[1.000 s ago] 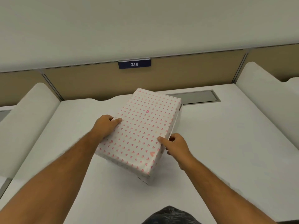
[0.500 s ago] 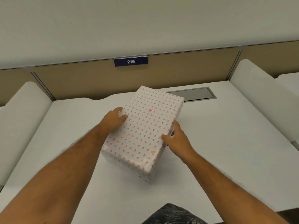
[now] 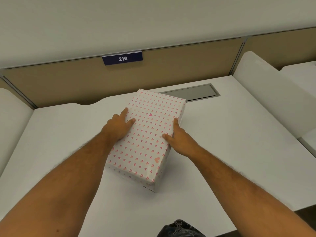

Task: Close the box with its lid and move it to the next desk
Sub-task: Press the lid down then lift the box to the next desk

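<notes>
Left grip point(image 3: 118, 126) and right grip point(image 3: 179, 140) extended, fingers straight

Box point(image 3: 133, 173) contents: were concealed beneath the seated lid point(image 3: 150, 127).
Left hand point(image 3: 118, 127), outer fingers: were hidden under the back of the hand at the lid's left edge.
Right hand point(image 3: 179, 139), outer fingers: were out of sight past the lid's right edge.
Left forearm point(image 3: 68, 185) and right forearm point(image 3: 239, 182): were cut off by the lower edge.
Cable hatch point(image 3: 196, 93): its left end was masked by the box's far corner.
Dark patterned fabric point(image 3: 179, 228): was cropped at the lower edge; nature indeterminate.
Neighbouring desk point(image 3: 301, 72): was cropped at the right edge.
</notes>
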Demonstrator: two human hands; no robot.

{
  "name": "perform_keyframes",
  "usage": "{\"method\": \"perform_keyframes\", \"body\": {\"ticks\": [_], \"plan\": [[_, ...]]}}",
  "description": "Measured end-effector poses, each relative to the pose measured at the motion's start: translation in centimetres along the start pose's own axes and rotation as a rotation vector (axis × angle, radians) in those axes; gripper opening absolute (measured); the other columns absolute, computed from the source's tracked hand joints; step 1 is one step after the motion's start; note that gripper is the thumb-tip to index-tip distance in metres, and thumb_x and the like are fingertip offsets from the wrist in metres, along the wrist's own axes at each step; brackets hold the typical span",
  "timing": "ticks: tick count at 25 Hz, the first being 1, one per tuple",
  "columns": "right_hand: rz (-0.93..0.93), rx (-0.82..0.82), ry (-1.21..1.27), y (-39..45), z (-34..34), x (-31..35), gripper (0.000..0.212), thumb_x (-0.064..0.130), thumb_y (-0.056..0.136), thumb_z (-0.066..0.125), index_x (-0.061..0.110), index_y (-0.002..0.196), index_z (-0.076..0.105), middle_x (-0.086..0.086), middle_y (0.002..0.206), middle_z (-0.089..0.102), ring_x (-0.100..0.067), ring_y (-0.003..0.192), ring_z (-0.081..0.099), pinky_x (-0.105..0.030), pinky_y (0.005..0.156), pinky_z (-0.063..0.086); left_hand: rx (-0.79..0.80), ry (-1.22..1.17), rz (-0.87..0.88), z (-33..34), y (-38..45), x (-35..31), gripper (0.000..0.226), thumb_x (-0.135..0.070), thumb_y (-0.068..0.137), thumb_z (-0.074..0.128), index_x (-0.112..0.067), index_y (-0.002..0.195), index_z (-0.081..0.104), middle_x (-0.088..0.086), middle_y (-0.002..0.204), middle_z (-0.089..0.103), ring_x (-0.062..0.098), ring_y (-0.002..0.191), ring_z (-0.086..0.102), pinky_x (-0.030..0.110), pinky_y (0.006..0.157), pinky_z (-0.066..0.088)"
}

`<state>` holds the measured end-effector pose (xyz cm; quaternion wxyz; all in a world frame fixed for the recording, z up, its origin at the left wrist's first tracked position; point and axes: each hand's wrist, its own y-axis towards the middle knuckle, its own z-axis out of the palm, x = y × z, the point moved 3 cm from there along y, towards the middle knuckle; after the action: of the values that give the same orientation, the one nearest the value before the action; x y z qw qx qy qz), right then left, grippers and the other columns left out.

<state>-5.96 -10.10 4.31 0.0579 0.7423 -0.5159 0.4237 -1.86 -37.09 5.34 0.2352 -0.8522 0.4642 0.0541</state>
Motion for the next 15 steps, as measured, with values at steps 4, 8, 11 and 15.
{"method": "perform_keyframes", "body": {"ticks": [4,8,11,15], "plan": [[-0.007,0.01,-0.003,0.3,0.1,-0.2,0.103,0.062,0.102,0.055,0.031,0.169,-0.017,-0.004,0.177,0.028,-0.034,0.155,0.044,-0.058,0.12,0.047,-0.104,0.065,0.05,0.7,-0.4,0.1,0.084,-0.08,0.097,0.023,-0.04,0.169,0.005,0.008,0.175,0.028,0.038,0.151,0.045,0.059,0.116,0.045],[-0.035,-0.001,0.04,0.3,0.8,-1.0,0.103,0.067,0.1,0.051,0.038,0.167,-0.021,-0.002,0.175,0.03,-0.031,0.154,0.045,-0.059,0.12,0.047,-0.201,0.006,0.049,1.0,-1.4,0.2,0.083,-0.08,0.097,0.029,-0.038,0.168,0.018,0.003,0.17,0.04,0.034,0.145,0.053,0.056,0.113,0.048],[-0.044,-0.019,0.1,0.1,1.2,-1.4,0.099,0.068,0.101,0.049,0.043,0.165,-0.022,0.0,0.171,0.036,-0.028,0.151,0.049,-0.058,0.118,0.049,-0.277,-0.044,-0.001,0.9,-2.0,-0.1,0.078,-0.075,0.099,0.037,-0.033,0.164,0.03,0.002,0.166,0.046,0.032,0.143,0.056,0.054,0.113,0.048],[-0.059,-0.034,0.147,0.1,1.7,-1.7,0.096,0.066,0.102,0.047,0.045,0.165,-0.023,-0.003,0.166,0.04,-0.027,0.147,0.052,-0.056,0.116,0.051,-0.225,-0.047,-0.052,0.8,-2.2,0.3,0.077,-0.071,0.102,0.033,-0.027,0.165,0.027,0.006,0.164,0.048,0.035,0.14,0.057,0.054,0.112,0.048]]}}
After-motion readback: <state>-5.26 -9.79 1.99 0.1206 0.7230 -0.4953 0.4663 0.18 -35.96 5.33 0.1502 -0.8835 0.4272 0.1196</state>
